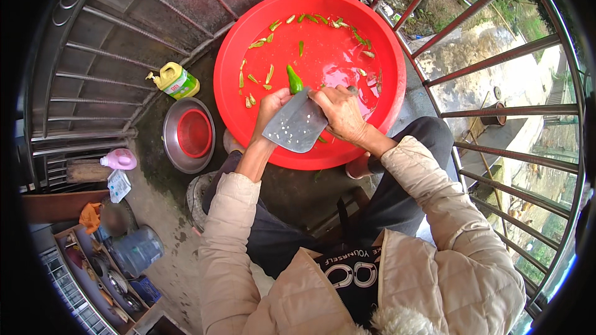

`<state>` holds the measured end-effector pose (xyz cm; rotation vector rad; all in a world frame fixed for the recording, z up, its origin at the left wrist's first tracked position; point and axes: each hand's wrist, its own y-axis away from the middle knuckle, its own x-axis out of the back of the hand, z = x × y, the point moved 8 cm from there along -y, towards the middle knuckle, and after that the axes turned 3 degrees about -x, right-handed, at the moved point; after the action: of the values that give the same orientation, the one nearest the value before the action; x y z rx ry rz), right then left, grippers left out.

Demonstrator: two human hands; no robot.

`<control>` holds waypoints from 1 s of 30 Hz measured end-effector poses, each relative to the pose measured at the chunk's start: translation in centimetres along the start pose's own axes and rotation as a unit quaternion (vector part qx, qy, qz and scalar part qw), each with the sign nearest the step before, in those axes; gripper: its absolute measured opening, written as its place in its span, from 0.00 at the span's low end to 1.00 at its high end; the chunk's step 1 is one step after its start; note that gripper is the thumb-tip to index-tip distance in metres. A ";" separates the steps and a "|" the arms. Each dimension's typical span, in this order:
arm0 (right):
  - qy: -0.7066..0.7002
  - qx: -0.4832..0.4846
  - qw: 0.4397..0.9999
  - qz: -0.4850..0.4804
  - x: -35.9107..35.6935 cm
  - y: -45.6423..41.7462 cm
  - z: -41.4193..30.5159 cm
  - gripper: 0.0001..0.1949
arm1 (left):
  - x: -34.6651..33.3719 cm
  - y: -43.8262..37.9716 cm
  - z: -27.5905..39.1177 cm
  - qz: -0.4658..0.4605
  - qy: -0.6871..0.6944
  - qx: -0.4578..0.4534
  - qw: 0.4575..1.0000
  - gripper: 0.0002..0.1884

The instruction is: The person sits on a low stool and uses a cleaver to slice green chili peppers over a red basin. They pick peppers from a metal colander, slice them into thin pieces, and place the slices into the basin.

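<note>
A green chilli pepper (pixel 294 80) points away from me above a large red plastic basin (pixel 233 116). My left hand (pixel 275 102) is closed around the pepper's near end, partly hidden behind a cleaver. The handle of that cleaver (pixel 298 123) is in my right hand (pixel 341 110), its broad grey blade spotted with pale seeds. The blade's upper corner lies against or just over the pepper; contact cannot be told. Cut green pepper pieces (pixel 270 73) are scattered round the basin floor, with one green piece (pixel 301 48) near the middle.
Left of the basin, a smaller red bowl (pixel 194 133) sits inside a metal basin (pixel 169 149). Behind them stands a yellow-green pump jug (pixel 179 81). A pink bottle (pixel 119 159) and a clear water jug (pixel 137 250) are farther left. Metal railings (pixel 507 110) enclose both sides.
</note>
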<state>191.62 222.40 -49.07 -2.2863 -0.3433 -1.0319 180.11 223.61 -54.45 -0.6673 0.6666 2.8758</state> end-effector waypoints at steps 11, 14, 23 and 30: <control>0.008 -0.290 0.957 0.003 -1.5 1.8 10.8 0.14 | -0.8 2.0 -1.6 -0.071 -0.019 0.060 0.995 0.08; -0.040 -0.199 0.979 0.020 -0.4 0.9 7.1 0.16 | 0.9 1.6 -1.6 -0.032 -0.016 0.036 0.999 0.10; 0.000 -0.042 0.999 -0.004 0.6 0.6 0.5 0.20 | 1.1 0.9 -2.2 -0.005 -0.025 0.014 1.000 0.11; 0.020 -0.217 0.976 -0.016 0.1 1.5 7.6 0.16 | -1.0 1.4 -1.8 -0.106 -0.096 0.033 0.989 0.17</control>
<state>196.91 225.95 -53.55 -2.6445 -0.1473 -1.2673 181.44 221.52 -54.84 -0.4170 0.6203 2.6650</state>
